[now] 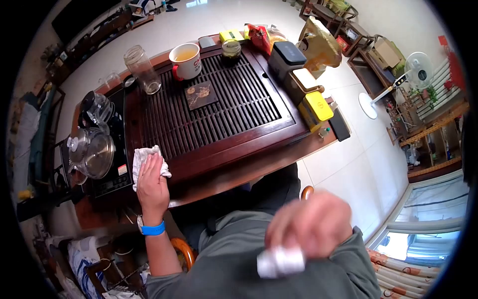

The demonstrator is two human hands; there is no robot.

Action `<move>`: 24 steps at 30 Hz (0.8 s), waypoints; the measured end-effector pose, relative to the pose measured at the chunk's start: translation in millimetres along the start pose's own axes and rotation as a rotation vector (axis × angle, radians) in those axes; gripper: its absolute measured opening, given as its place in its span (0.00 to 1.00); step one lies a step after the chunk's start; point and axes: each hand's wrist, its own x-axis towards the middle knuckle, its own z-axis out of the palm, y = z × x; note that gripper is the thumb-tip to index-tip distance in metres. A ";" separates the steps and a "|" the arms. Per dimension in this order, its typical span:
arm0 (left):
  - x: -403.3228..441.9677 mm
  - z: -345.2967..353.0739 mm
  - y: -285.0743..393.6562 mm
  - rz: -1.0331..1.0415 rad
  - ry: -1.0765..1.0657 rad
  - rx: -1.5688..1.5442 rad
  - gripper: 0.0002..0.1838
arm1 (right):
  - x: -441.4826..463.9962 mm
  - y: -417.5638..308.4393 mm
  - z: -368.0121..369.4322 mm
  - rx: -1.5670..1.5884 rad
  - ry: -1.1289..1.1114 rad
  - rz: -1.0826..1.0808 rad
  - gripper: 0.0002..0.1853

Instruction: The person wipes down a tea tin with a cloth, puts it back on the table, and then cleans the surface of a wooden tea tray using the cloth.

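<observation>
My left hand (152,185), with a blue watch strap at the wrist, presses a crumpled white cloth (140,158) onto the near left corner of the dark wooden tea tray (224,144). Its fingers are together over the cloth. My right hand (313,224) is raised in front of my body, smeared by motion. A small white wad (280,262), perhaps paper or cloth, sticks out from its curled fingers. On the slatted tray top stand a white and red mug (186,62) with yellowish liquid and a square dark coaster (201,94).
Left of the tray, a glass pot (92,153) and a glass kettle (99,109) stand on a black hob. A clear bottle (143,70) and a small jar (231,51) stand farther back. Along the right edge are a black canister (287,59) and a yellow tin (315,110).
</observation>
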 end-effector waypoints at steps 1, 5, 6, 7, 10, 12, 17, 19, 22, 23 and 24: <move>0.3 0.6 -1.0 -0.001 -0.001 -0.010 0.25 | 13.5 3.0 3.1 0.110 -0.139 -0.120 0.06; 0.6 1.7 -5.3 -0.002 0.014 -0.024 0.25 | 26.8 9.9 23.3 0.375 -0.279 -0.306 0.06; -0.8 3.0 -5.4 -0.003 0.011 -0.037 0.25 | 16.3 7.4 29.8 0.387 -0.182 -0.276 0.07; -1.6 3.0 -4.5 -0.014 0.015 -0.038 0.25 | 10.4 4.8 32.0 0.400 -0.081 -0.246 0.08; -1.2 1.9 -5.1 0.004 -0.003 -0.041 0.25 | 33.6 -4.3 7.9 0.331 -0.397 -0.307 0.06; -2.8 4.4 -7.6 0.006 -0.015 -0.041 0.26 | 30.8 1.8 12.6 0.272 -0.353 -0.462 0.04; -3.1 2.0 -4.2 -0.028 -0.027 -0.033 0.25 | -7.1 -12.9 -18.6 -0.199 -0.299 -0.208 0.07; -4.8 3.6 -12.5 -0.020 -0.060 -0.031 0.26 | -22.8 -16.7 -33.0 -0.378 -0.234 0.013 0.06; -3.6 6.3 -22.7 0.004 -0.099 -0.064 0.27 | -56.6 -2.1 -48.0 -0.513 -0.181 0.084 0.07; -5.0 5.6 -29.7 0.025 -0.113 -0.059 0.26 | -70.1 4.3 -52.6 -0.514 -0.168 0.107 0.09; -4.9 4.9 -32.8 0.025 -0.125 -0.060 0.26 | -81.4 11.0 -57.5 -0.555 -0.139 0.093 0.08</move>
